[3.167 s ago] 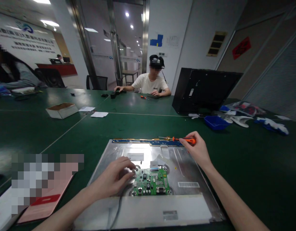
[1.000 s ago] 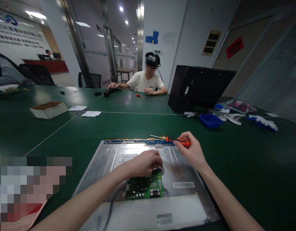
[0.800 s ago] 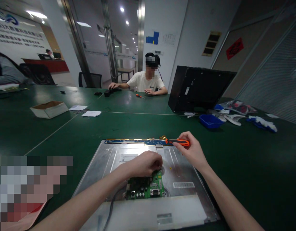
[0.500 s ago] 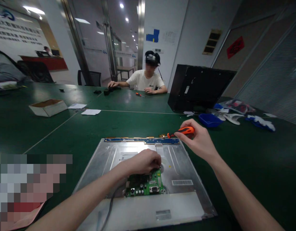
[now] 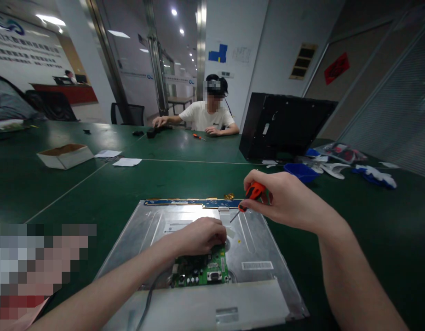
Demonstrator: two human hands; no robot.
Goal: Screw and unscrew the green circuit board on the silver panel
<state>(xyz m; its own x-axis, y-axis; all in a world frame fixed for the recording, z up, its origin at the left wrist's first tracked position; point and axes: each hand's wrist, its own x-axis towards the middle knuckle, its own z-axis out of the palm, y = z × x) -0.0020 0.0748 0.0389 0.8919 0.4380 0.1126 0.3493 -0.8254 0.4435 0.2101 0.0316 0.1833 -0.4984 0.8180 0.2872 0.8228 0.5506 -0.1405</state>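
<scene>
A flat metal display panel [image 5: 257, 285] lies back side up in front of me, with a green circuit board [image 5: 202, 271] at its middle. My left hand [image 5: 210, 233] is closed at the board's far edge, fingers curled down; what they pinch, if anything, is hidden. In my right hand [image 5: 271, 195] is an orange and black screwdriver [image 5: 255, 189], its thin shaft tilted down and left toward the board, tip above the panel. A narrow blue circuit strip [image 5: 185, 202] runs along the panel's far edge. A grey cable [image 5: 148, 299] leads off the board's left side.
A black monitor housing [image 5: 288, 124] stands at the back right beside a blue tray [image 5: 301, 172] and gloves [image 5: 376, 176]. An open cardboard box [image 5: 66, 157] and papers [image 5: 127, 162] lie left. Across the table sits a person [image 5: 210, 115] near another screwdriver [image 5: 199, 137].
My right hand has turned, swinging the screwdriver from nearly level at the panel's far edge to point down toward the board. My left hand stays at the board.
</scene>
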